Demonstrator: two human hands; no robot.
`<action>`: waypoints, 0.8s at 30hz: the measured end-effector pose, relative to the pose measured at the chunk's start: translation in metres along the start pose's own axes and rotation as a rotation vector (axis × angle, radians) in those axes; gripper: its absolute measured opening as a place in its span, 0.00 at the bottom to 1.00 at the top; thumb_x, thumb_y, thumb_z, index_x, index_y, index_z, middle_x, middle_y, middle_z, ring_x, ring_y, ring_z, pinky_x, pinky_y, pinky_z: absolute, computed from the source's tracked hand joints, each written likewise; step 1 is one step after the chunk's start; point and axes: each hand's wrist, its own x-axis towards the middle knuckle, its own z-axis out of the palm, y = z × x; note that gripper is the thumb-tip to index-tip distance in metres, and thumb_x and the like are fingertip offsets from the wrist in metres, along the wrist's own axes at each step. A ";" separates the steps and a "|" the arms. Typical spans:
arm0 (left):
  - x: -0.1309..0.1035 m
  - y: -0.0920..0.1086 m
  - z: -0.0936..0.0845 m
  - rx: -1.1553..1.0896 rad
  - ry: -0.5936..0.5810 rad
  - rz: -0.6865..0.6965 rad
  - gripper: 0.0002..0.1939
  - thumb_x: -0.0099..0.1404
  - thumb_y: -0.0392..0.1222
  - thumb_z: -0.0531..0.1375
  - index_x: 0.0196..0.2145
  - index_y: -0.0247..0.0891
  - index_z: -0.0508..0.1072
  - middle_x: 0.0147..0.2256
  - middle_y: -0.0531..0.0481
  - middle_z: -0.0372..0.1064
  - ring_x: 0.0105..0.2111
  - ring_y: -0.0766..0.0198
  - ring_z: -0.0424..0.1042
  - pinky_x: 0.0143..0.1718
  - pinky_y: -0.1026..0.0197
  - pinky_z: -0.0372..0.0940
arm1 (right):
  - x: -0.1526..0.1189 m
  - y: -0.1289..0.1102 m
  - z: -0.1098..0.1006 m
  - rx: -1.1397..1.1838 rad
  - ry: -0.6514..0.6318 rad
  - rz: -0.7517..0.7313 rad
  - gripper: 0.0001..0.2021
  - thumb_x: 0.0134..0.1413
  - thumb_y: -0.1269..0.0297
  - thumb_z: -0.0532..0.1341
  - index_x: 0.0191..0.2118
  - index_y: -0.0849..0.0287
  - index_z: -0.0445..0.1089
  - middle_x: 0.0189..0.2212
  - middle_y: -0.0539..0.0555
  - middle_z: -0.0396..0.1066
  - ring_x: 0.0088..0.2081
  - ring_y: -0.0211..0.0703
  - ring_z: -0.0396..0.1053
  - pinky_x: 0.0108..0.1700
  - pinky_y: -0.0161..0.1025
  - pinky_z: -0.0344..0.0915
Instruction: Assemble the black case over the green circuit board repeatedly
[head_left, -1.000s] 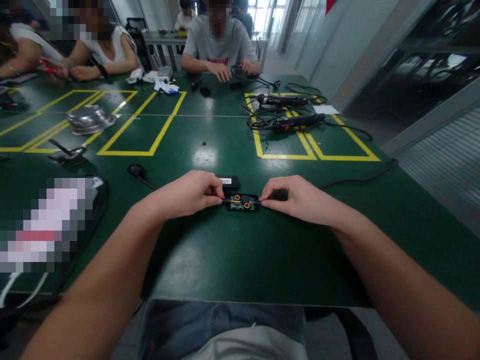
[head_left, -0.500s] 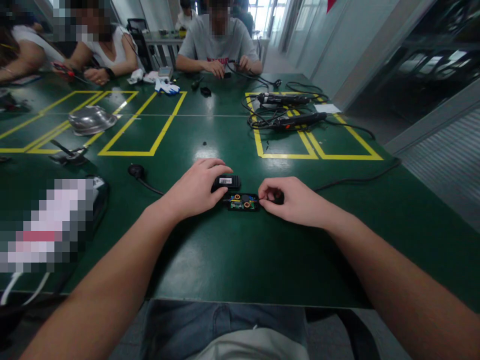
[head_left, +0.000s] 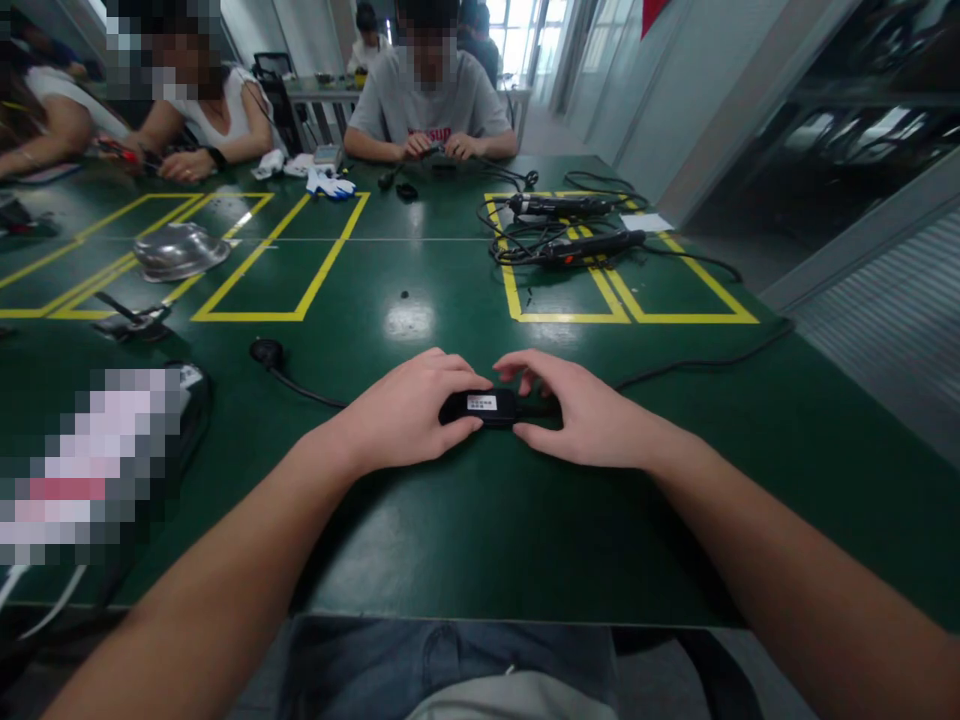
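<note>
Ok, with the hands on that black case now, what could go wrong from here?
The labelled cover now hides the wiring that showed earlier, so a wire might get pinched unseen. The left hand grips one end while the right hand is open around the other, so the cover could seat unevenly. A tug on the right-hand cable might shift everything.

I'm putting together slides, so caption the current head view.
The left hand grips a labelled black case on a green table, right hand curved beside it.
</note>
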 end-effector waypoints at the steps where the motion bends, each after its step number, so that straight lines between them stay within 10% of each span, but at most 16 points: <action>1: 0.000 0.000 0.001 0.006 -0.009 -0.001 0.17 0.71 0.41 0.67 0.56 0.39 0.82 0.52 0.42 0.81 0.52 0.50 0.78 0.59 0.48 0.71 | 0.001 0.000 0.001 -0.007 -0.005 0.001 0.24 0.52 0.64 0.70 0.56 0.53 0.72 0.50 0.58 0.77 0.47 0.54 0.75 0.51 0.50 0.73; 24: 0.004 0.005 0.001 0.154 -0.098 -0.063 0.18 0.74 0.44 0.69 0.58 0.38 0.82 0.47 0.44 0.78 0.46 0.52 0.77 0.50 0.52 0.70 | 0.003 0.000 0.000 -0.189 -0.011 -0.106 0.10 0.62 0.65 0.72 0.48 0.56 0.78 0.46 0.58 0.82 0.47 0.53 0.79 0.51 0.48 0.74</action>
